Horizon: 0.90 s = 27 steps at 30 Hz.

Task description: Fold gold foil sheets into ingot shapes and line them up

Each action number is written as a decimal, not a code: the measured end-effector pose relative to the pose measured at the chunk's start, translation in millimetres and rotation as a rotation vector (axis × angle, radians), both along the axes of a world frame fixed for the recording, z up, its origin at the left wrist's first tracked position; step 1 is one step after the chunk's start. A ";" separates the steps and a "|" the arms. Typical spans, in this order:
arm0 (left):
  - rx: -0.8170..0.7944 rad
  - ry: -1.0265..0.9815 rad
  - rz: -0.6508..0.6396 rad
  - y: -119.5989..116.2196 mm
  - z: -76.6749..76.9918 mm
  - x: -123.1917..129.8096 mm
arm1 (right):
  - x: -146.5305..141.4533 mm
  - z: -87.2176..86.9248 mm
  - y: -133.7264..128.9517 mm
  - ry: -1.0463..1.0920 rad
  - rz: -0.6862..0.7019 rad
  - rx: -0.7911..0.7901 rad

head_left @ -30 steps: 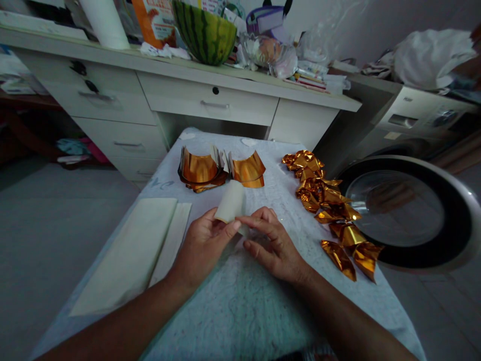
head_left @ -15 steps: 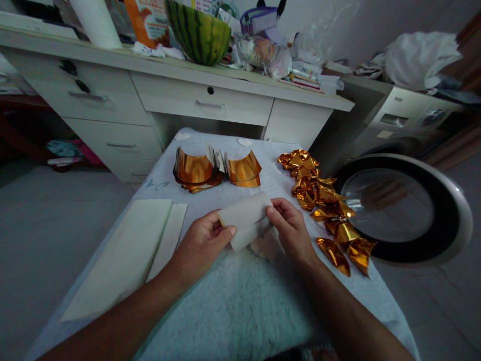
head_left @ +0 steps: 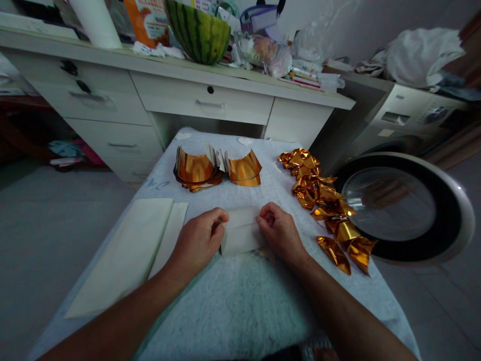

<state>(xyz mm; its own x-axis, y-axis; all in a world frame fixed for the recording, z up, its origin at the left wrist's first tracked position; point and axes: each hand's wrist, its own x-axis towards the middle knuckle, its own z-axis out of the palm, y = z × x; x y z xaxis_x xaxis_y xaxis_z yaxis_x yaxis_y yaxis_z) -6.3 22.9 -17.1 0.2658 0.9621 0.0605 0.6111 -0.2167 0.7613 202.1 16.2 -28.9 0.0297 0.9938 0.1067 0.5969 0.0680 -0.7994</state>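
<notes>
A small white sheet of paper (head_left: 242, 231) with a crease or folded edge across it is held between both hands, over the near middle of the cloth-covered table. My left hand (head_left: 203, 235) pinches its left edge, thumb against fingers. At the opposite side, my right hand (head_left: 280, 230) is closed on the right edge. Beyond the hands stand curved stacks of gold foil sheets, one on the left (head_left: 195, 168) and one on the right (head_left: 244, 168). Folded gold foil pieces (head_left: 315, 185) lie in a heap and a trailing row to the right.
Long white paper sheets (head_left: 124, 250) lie on the left of the table (head_left: 240, 311). Behind it is a white desk (head_left: 210, 108) bearing a cut watermelon (head_left: 199, 32) and plastic bags. An open washing machine door (head_left: 402, 208) is close to the right edge.
The paper has turned from a slant to nearly level and come slightly nearer. My left thumb has shifted from the sheet's face to its edge, and both hands are more curled.
</notes>
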 end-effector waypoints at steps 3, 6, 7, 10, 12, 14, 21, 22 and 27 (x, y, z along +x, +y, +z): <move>0.056 0.163 -0.056 -0.6 0.1 -0.6 | -0.1 -0.2 -0.3 -0.116 0.029 0.010; 0.106 0.300 -0.107 -1.1 -1.1 -0.6 | -0.4 0.4 -0.5 -0.216 0.072 0.028; 0.127 0.339 -0.114 -1.3 -1.7 -0.6 | -0.5 0.6 -0.6 -0.250 0.084 0.036; 0.223 0.389 -0.107 -1.3 -5.1 -0.2 | -0.4 1.3 -1.0 -0.315 0.108 0.051; 0.290 0.344 -0.146 -0.8 -9.0 0.5 | 0.1 2.2 -1.3 -0.317 0.122 0.047; 0.307 0.276 -0.258 -0.1 -13.6 1.6 | 1.5 3.9 -1.5 -0.295 0.142 0.035; 0.286 0.290 -0.382 -0.1 -17.5 2.4 | 19.0 13.9 -3.8 -0.216 0.324 -0.024; 0.277 0.286 -0.389 -0.7 -15.6 2.2 | 22.7 15.8 -4.7 -0.220 0.365 -0.031; 0.230 0.252 -0.402 -3.1 -6.8 1.1 | 35.8 25.5 -8.2 -0.225 0.567 -0.012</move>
